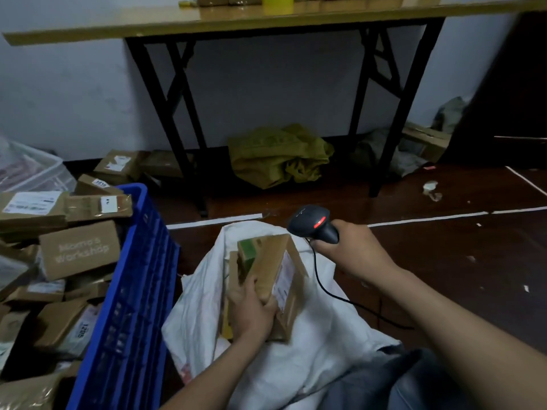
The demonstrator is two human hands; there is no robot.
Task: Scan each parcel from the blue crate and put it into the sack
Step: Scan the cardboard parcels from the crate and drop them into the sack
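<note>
Head view: left hand [251, 312] grips boxy cardboard parcel [273, 267] over woven sack [195, 306].

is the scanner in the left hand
No, the right hand grips the scanner, while the left hand holds a cardboard parcel over the white sack.

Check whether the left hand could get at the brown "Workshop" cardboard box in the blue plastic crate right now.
Probably not at once: the left hand is shut on a brown cardboard parcel over the white sack. The "Workshop" box itself lies uncovered atop the blue crate.
</note>
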